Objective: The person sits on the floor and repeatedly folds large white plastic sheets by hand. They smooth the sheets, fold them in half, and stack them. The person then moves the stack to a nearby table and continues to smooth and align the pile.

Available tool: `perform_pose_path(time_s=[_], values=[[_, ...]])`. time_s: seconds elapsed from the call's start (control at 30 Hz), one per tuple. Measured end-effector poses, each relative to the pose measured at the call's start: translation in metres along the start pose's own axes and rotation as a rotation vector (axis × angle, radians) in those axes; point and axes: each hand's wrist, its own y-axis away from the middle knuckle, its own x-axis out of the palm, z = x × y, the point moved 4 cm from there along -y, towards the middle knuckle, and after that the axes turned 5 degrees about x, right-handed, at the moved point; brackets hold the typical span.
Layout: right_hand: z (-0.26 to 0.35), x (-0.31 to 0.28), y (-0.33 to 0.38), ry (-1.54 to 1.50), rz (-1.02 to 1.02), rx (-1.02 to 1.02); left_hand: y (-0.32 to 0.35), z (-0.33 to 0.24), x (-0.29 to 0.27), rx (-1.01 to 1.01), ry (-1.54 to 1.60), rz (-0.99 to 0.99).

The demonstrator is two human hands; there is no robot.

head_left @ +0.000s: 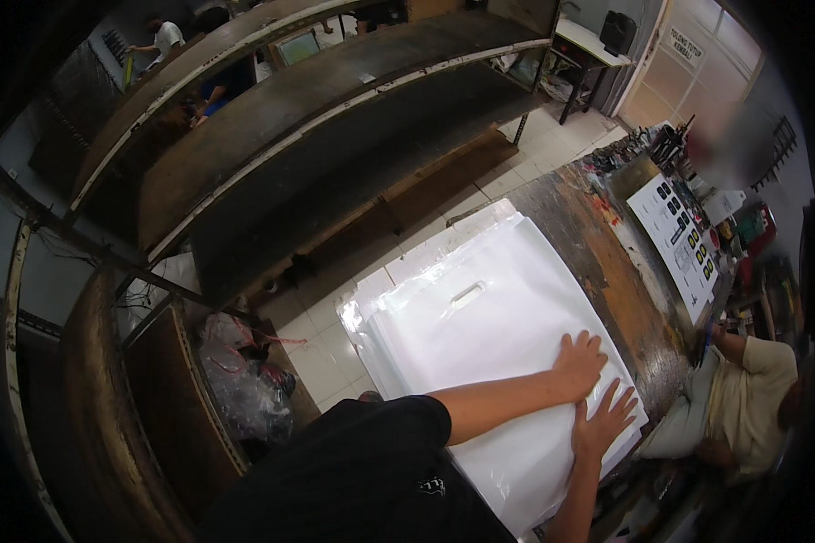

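A stack of white plastic bags (pixel 480 348) lies on a worn wooden table (pixel 598 262). The top one is smooth and glossy and has an oval handle slot (pixel 468 293) toward its far left end. Clear plastic edges stick out from under the stack on its left and far sides. My left hand (pixel 581 366) rests flat on the bags near their right edge, fingers spread. Just nearer to me, my right hand (pixel 604 421) also presses flat on the bags, its fingers apart. Neither hand holds anything.
A printed sheet with dark and yellow marks (pixel 675 237) lies at the table's far right, beside cluttered tools. Another person (pixel 752 407) sits at right. Long shelves (pixel 335 127) stand across the tiled floor (pixel 321 339); a clear plastic bag (pixel 244 389) lies at left. More people are far left.
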Motion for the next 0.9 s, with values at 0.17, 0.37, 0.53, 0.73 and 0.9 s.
perform_pose_path(time_s=[0.17, 0.37, 0.53, 0.73, 0.9], values=[[0.005, -0.006, 0.004, -0.036, 0.015, 0.003, -0.001, 0.067, -0.035, -0.150, -0.010, -0.115], [0.004, -0.006, 0.004, -0.039, -0.004, -0.012, -0.002, 0.127, -0.068, -0.299, -0.013, -0.167], [0.005, -0.008, 0.002, -0.029, 0.002, -0.008, 0.005, 0.162, -0.092, -0.342, -0.006, -0.162], [0.004, -0.006, 0.002, -0.027, 0.028, -0.010, -0.015, 0.097, -0.053, -0.094, -0.011, -0.133], [0.004, 0.004, 0.003, 0.042, 0.021, -0.024, -0.004, 0.002, 0.009, 0.094, 0.030, -0.048]])
